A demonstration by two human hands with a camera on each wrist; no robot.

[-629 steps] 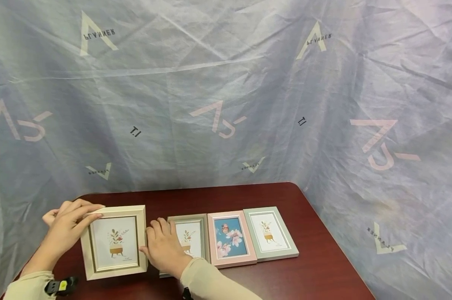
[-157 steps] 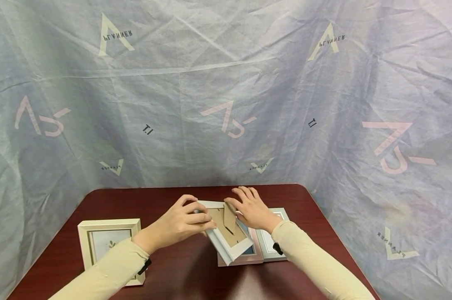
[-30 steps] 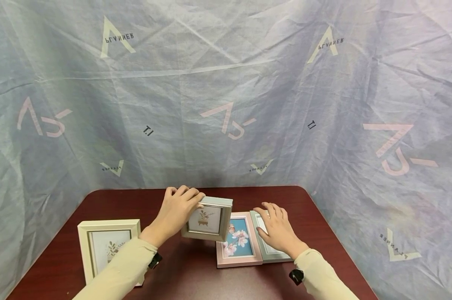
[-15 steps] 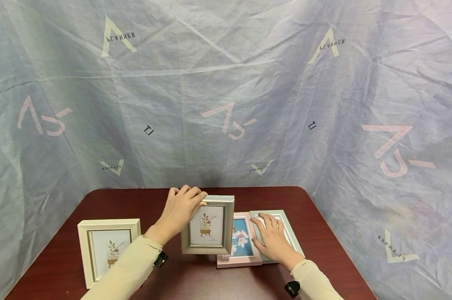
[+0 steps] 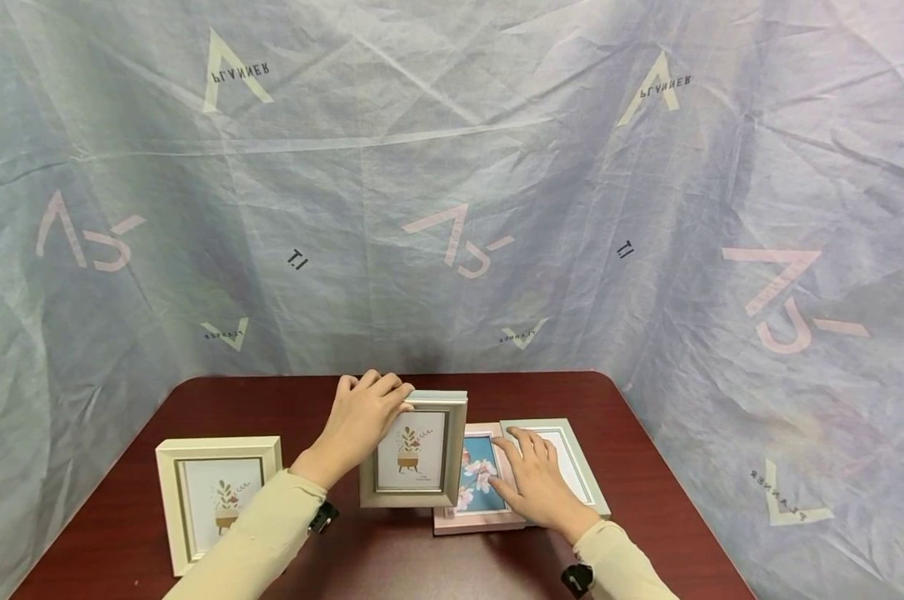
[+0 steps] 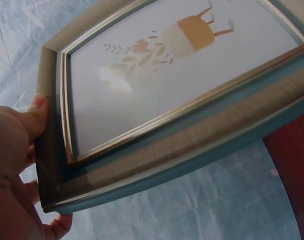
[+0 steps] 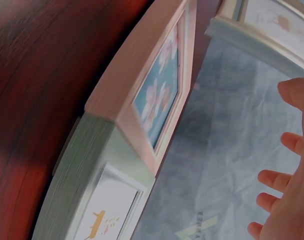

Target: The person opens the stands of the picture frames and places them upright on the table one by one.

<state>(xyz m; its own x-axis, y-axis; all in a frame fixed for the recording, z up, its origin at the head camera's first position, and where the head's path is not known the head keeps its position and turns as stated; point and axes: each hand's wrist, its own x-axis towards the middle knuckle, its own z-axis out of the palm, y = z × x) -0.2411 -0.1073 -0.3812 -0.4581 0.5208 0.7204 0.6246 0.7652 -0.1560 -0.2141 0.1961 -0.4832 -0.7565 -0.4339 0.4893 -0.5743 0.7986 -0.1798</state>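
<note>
My left hand [image 5: 362, 425] grips the top left corner of a champagne-coloured picture frame [image 5: 412, 454], thumb on its front and fingers behind. The frame faces me nearly upright, its potted-plant print showing, and overlaps the left side of a pink picture frame [image 5: 483, 483] in the head view. In the left wrist view, the thumb [image 6: 38, 117] presses the border of the held frame. My right hand [image 5: 537, 479], fingers spread and holding nothing, is above the pink frame and a pale green picture frame [image 5: 582, 471], which lie side by side on the table.
A cream picture frame [image 5: 204, 487] stands upright at the left of the dark red table [image 5: 317, 558], partly behind my left sleeve. A grey printed cloth [image 5: 362, 250] hangs around the table's back and sides.
The cream frame, earlier between both hands, now stands alone. The champagne frame has left the row, been turned over and tilted upright. Lately my right hand has shifted slightly left.
</note>
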